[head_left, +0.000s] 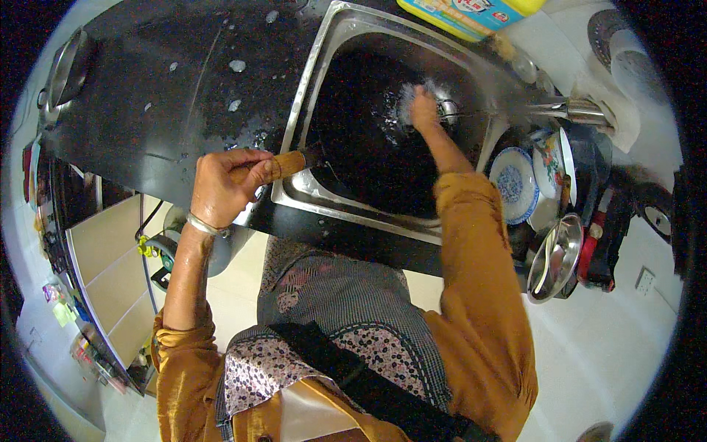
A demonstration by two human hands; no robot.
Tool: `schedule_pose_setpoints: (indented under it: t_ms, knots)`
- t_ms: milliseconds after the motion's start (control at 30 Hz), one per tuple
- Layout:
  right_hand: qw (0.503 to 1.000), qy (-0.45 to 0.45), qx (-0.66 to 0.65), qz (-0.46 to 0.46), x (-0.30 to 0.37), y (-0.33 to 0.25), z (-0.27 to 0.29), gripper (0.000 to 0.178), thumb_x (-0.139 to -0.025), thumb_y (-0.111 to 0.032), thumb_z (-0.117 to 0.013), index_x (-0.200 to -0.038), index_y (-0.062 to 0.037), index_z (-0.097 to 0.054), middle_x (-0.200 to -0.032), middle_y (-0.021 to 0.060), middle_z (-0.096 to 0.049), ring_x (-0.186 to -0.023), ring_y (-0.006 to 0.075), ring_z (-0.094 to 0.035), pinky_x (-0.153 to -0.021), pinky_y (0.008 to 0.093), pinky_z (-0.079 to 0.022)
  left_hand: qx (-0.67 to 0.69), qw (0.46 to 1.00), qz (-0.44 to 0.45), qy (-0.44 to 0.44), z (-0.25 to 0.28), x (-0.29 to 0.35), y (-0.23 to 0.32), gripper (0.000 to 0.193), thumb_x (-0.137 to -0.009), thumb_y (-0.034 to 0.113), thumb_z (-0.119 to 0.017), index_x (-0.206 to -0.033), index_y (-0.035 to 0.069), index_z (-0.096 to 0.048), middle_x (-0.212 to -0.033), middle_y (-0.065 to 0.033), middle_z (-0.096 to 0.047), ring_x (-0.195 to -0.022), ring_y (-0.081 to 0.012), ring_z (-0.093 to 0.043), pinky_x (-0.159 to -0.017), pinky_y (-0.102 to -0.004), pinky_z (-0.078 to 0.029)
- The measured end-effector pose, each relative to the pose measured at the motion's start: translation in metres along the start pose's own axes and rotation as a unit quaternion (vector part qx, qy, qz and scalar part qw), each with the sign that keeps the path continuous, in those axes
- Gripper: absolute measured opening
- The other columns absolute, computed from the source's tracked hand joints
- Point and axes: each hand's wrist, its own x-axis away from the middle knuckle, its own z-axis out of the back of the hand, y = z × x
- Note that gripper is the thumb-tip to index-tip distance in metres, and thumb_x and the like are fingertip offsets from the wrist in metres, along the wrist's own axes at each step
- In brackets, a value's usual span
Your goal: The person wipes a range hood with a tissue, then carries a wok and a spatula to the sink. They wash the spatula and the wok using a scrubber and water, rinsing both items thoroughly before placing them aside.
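Note:
My left hand [234,184] is closed round the wooden handle [289,164] of a large black wok [368,166]. The wok fills most of a stainless steel sink [300,121], its handle jutting over the left rim. Inside the wok, my right hand [423,112] presses down with curled fingers, slightly smeared by motion. A whitish, glinting patch lies under and beside those fingers; whether it is a scrubber or splashing water cannot be made out. To the right of that hand, a metal faucet [585,113] points over the sink.
A dark, wet counter [184,96] stretches left, with a metal pan [68,70] at its far end. Right of the sink stand a blue-patterned plate [513,186], a flowered dish [546,166] and a steel bowl [556,258]. A yellow jug [471,16] sits behind the sink.

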Motion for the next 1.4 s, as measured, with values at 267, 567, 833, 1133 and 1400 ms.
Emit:
schedule_pose_setpoints:
  t_ms: [267,567,833,1133,1400]
  knots:
    - [0.822,-0.388,-0.283,0.307,0.109,-0.081,0.040,0.033,-0.065,-0.010,-0.062,-0.097,-0.0051,-0.055,-0.091,0.0091,-0.057,-0.089,0.0212,-0.054,-0.078,0.0337,-0.044,-0.001,1.000,-0.003,0.010,0.001,0.001,-0.002,0.021,-0.080,0.017,-0.060,-0.091,-0.001,-0.064,-0.065,-0.0084,-0.061,-0.043,-0.0089,-0.052,-0.037,-0.0206,-0.039]
    - [0.981,0.101,-0.155,-0.057,-0.016,-0.079,0.011,0.034,-0.070,-0.004,-0.053,-0.103,-0.0048,-0.048,-0.096,0.0226,-0.051,-0.090,0.0403,-0.049,-0.079,0.0453,-0.041,-0.005,1.000,0.021,0.011,0.001,0.001,0.009,0.018,-0.077,0.014,-0.062,-0.087,-0.002,-0.065,-0.066,-0.0118,-0.063,-0.044,-0.0106,-0.053,-0.044,-0.0236,-0.044]
    - [0.721,-0.392,-0.428,0.378,0.124,-0.128,0.097,0.034,-0.061,-0.002,-0.058,-0.095,-0.0022,-0.052,-0.090,0.0083,-0.050,-0.089,0.0212,-0.049,-0.082,0.0317,-0.039,0.011,0.999,0.031,0.023,0.000,0.002,0.001,0.018,-0.078,0.012,-0.062,-0.087,-0.003,-0.065,-0.066,-0.0116,-0.063,-0.044,-0.0121,-0.055,-0.043,-0.0234,-0.044]
    - [0.973,-0.002,0.144,0.181,0.025,-0.008,0.014,0.023,-0.079,-0.009,-0.048,-0.100,-0.0140,-0.055,-0.098,0.0135,-0.049,-0.092,0.0346,-0.047,-0.075,0.0427,-0.045,-0.018,0.999,0.012,0.024,0.001,0.002,0.008,0.018,-0.078,0.012,-0.061,-0.088,-0.002,-0.065,-0.064,-0.0106,-0.062,-0.044,-0.0112,-0.054,-0.043,-0.0233,-0.043]
    - [0.821,-0.273,-0.450,0.220,0.110,-0.158,0.072,0.032,-0.062,-0.003,-0.055,-0.094,0.0007,-0.051,-0.092,0.0076,-0.052,-0.088,0.0172,-0.049,-0.079,0.0294,-0.040,0.005,1.000,0.030,0.006,0.000,0.002,0.000,0.023,-0.081,0.018,-0.059,-0.094,0.000,-0.063,-0.068,-0.0064,-0.061,-0.045,-0.0078,-0.051,-0.035,-0.0191,-0.036]
